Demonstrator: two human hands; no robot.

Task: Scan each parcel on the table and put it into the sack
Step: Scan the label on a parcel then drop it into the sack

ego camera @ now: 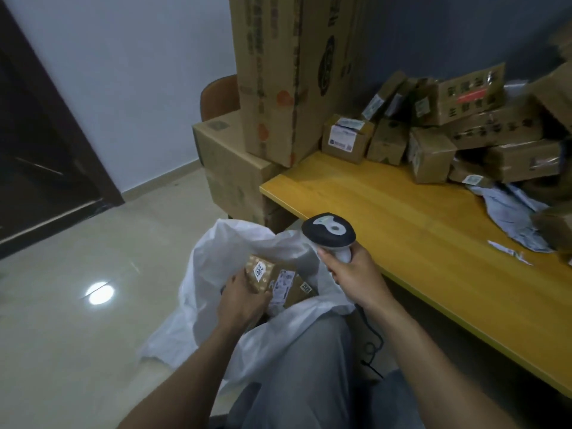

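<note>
Head view: my left grip (244,300) holds a small brown parcel (262,273) in the mouth of the white sack (213,258). My right grip (351,274) is curled round the scanner (329,232), just right of it. More boxes (430,153) sit on the bench (402,230), beyond my right grip.

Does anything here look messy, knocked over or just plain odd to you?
Yes. The brown cardboard parcels at the far end of the yellow wooden table lie in a jumble, several tilted against each other. Beside them lie crumpled grey plastic wrapping and torn white paper scraps.
</note>
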